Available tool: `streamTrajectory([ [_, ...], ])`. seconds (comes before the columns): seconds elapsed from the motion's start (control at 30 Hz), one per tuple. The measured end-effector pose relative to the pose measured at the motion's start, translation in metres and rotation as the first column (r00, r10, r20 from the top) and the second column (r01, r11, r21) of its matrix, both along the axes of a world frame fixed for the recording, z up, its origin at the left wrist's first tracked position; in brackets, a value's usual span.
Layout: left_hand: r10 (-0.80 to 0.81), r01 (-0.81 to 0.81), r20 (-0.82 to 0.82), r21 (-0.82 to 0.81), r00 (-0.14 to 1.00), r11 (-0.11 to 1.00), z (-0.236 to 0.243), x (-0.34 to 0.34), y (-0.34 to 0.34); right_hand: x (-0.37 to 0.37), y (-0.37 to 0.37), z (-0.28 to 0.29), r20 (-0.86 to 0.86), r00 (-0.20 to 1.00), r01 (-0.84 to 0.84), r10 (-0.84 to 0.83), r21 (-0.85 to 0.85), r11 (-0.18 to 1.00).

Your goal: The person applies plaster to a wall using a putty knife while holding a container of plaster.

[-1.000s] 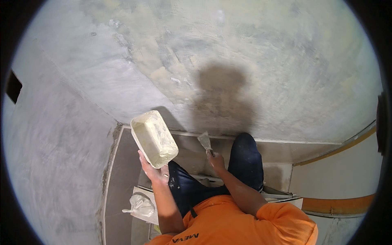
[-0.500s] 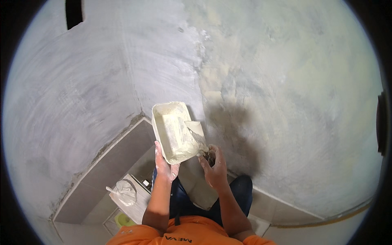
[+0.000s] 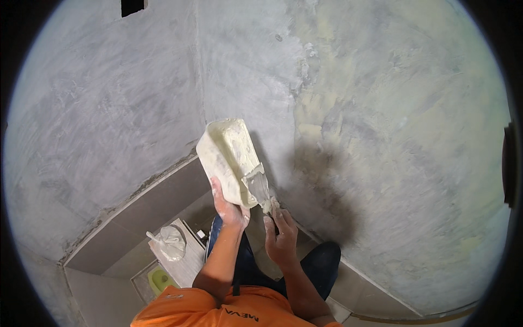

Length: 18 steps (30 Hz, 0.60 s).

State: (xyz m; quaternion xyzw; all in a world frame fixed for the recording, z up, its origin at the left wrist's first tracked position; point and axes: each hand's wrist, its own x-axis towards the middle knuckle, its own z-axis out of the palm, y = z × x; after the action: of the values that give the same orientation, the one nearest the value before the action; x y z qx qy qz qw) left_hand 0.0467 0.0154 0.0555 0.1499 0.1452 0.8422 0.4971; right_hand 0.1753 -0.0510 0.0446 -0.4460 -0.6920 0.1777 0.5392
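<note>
My left hand (image 3: pixel 231 208) grips a deep off-white rectangular tub (image 3: pixel 222 163) from below at its near end. The tub is tilted, its open side turned toward the right, and pale yellowish plaster smears its inner walls. In my right hand (image 3: pixel 281 232) is a putty knife (image 3: pixel 257 185), fingers wrapped round its handle. The knife's broad blade lies against the tub's right rim near the close end, with plaster on its edge. Both hands are dusted with plaster. Part of the handle is hidden by my fingers.
Two plastered walls meet at a corner behind the tub; the right wall (image 3: pixel 392 152) has yellowish patches. Grey tiles (image 3: pixel 158 204) run along the bottom. Below left, a tied white plastic bag (image 3: pixel 170 243) sits on a light board (image 3: pixel 188 267), near a yellow-green object (image 3: pixel 160 279).
The tub has rolled over to the right, so its left outer side now shows. The putty knife has turned and now shows its blade flatter along the rim.
</note>
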Motion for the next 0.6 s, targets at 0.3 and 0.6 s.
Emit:
streamTrajectory([
  [0.3,0.031,-0.027,-0.018,0.186,0.999,0.982,0.038,-0.022,0.024,0.052,-0.009,-0.056,0.192,0.957,0.203,-0.217,0.091,0.975],
  [0.6,-0.081,0.075,0.042,0.116,0.996,0.99,-0.002,-0.039,0.008,0.057,-0.028,0.009,-0.037,0.982,0.173,-0.185,-0.212,0.962],
])
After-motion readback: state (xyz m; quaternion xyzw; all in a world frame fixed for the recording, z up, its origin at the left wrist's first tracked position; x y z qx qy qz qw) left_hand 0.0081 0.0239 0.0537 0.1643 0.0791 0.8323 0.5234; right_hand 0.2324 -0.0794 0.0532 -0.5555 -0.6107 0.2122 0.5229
